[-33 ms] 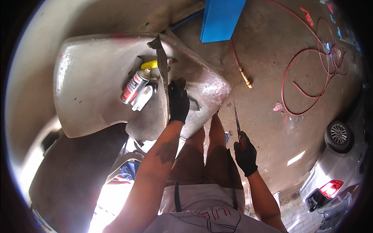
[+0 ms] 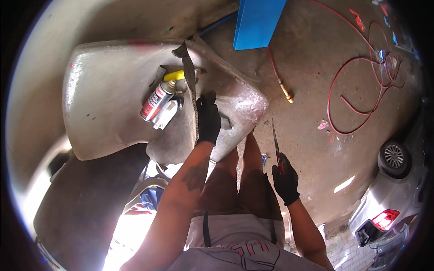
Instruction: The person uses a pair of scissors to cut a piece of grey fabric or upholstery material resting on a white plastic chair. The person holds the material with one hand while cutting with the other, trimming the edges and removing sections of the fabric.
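Note:
A large silvery-grey curved car body panel, likely a bumper or fender [image 2: 108,104], lies in front of me. My left hand [image 2: 208,119], in a black glove, is closed at the edge of a long dark grey strip [image 2: 190,77] that stands up from the panel. The strip's lower part runs beside the palm. Off to the right, my gloved right hand [image 2: 286,180] is wrapped round the red and dark handle of a thin, pointed tool [image 2: 275,137], its tip upward. It is apart from the panel.
On the panel lie a spray can [image 2: 156,103], a white object [image 2: 166,114] and a yellow one [image 2: 174,75]. A blue post [image 2: 257,25] stands beyond. A red hose [image 2: 332,90] coils on the floor. A silver car [image 2: 384,198] is at the right.

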Available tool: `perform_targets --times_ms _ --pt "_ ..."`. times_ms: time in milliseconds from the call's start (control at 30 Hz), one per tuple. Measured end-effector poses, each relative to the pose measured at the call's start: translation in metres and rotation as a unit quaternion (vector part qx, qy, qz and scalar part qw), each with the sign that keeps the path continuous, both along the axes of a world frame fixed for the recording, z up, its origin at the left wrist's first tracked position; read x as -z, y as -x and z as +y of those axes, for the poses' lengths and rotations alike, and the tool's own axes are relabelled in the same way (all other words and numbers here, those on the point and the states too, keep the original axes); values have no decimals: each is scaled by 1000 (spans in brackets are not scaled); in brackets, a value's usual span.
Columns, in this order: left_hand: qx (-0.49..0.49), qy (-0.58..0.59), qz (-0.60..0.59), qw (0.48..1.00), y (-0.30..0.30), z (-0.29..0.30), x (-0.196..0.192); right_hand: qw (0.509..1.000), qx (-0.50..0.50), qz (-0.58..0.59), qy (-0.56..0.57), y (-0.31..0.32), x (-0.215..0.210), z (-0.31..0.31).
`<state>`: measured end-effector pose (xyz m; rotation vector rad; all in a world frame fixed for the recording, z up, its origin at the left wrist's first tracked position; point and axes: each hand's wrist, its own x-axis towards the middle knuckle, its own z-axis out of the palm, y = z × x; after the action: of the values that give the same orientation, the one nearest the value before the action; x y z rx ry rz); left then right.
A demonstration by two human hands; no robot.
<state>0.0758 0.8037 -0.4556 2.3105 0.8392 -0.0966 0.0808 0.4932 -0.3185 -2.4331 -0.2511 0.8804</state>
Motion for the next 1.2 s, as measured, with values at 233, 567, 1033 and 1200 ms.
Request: perform_targets --times_ms 233,567,1033,1200 --pt "137 10 -3 990 22 -11 -2 1000 -12 11 -16 -15 -9 4" --pt "56 83 18 995 11 4 -6 994 -32 78 -70 -41 -29 38" --pt "34 97 -14 995 10 -8 -17 987 -153 42 -28 -69 -49 59" --pt "-37 213 42 975 12 -10 -24 962 -268 -57 13 -79 -53 96"
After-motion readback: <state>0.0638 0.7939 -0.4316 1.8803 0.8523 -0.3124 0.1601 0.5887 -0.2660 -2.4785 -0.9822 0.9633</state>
